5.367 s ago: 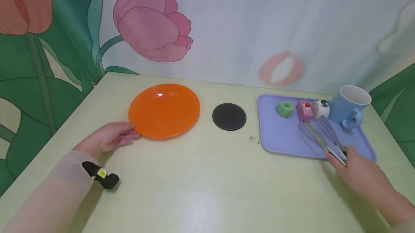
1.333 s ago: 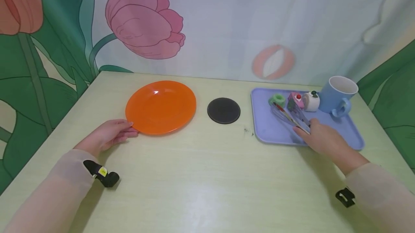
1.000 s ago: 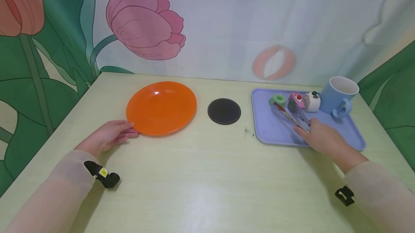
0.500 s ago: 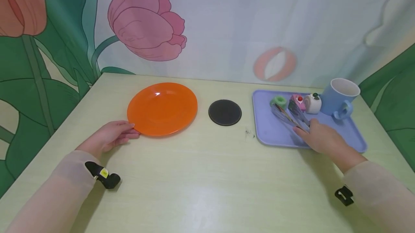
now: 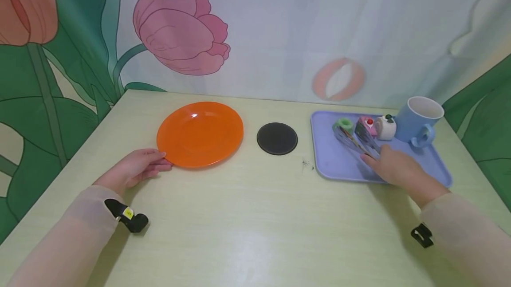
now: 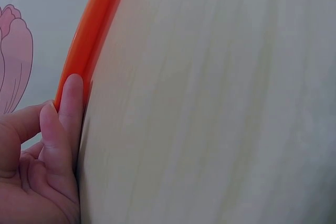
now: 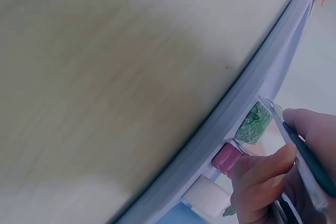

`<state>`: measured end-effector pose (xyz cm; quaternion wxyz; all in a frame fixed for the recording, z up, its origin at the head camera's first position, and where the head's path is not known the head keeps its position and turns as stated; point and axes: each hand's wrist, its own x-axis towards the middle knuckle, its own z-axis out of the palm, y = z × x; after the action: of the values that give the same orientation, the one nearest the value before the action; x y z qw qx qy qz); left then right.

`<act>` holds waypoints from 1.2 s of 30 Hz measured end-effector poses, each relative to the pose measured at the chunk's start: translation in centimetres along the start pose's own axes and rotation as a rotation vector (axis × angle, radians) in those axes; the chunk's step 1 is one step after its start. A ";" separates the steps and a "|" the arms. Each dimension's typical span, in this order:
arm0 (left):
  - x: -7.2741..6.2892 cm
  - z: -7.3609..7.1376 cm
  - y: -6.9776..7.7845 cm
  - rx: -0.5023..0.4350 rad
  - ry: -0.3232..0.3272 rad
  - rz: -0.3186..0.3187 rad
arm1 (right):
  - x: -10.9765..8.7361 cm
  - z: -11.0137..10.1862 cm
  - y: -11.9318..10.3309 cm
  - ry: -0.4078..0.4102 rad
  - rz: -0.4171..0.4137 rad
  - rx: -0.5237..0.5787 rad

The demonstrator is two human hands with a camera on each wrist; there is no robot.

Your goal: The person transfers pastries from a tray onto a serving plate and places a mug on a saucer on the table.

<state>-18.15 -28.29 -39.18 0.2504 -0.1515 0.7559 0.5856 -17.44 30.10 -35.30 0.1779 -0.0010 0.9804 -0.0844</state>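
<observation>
Your right hand [image 5: 399, 167] grips tongs [image 7: 310, 158] astride the green cake [image 7: 254, 125], near the far left corner of the tray [image 5: 333, 163]; your left hand [image 5: 137, 168] pinches the orange plate [image 5: 199, 136]. Apparent step: seizing the cake, calling next for an even squeeze.

Plate [image 5: 199, 135] glossy; disc [image 5: 277, 139] matt; tray [image 5: 333, 163] smooth; tongs [image 7: 311, 187] apparently metal, blurred.

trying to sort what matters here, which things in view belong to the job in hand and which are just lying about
Likely in use:
tongs, in the right hand
green dessert, between the tongs' tips
orange plate, rim pinched by the left hand
purple tray, under the green dessert

Apparently just lying about:
blue mug
black disc
pink cake
white roll
</observation>
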 end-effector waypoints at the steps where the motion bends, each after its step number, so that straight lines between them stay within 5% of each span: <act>1: 0.0 0.0 0.0 0.001 0.000 0.001 | 0.1 0.0 0.0 -0.002 -0.002 -0.004; 8: 0.1 0.0 0.0 0.001 -0.001 -0.002 | 0.5 -0.1 -0.2 -0.009 -0.023 -0.033; 19: 0.0 0.0 0.0 0.006 0.004 -0.003 | 0.8 -0.6 -1.1 -0.106 0.058 -0.030; 36: 0.3 -0.2 -0.2 -0.005 0.003 0.001 | 1.5 -0.6 -0.8 -0.093 -0.008 -0.022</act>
<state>-18.38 -28.46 -39.48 0.2486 -0.1529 0.7550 0.5872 -19.05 29.33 -35.17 0.2227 -0.0111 0.9720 -0.0742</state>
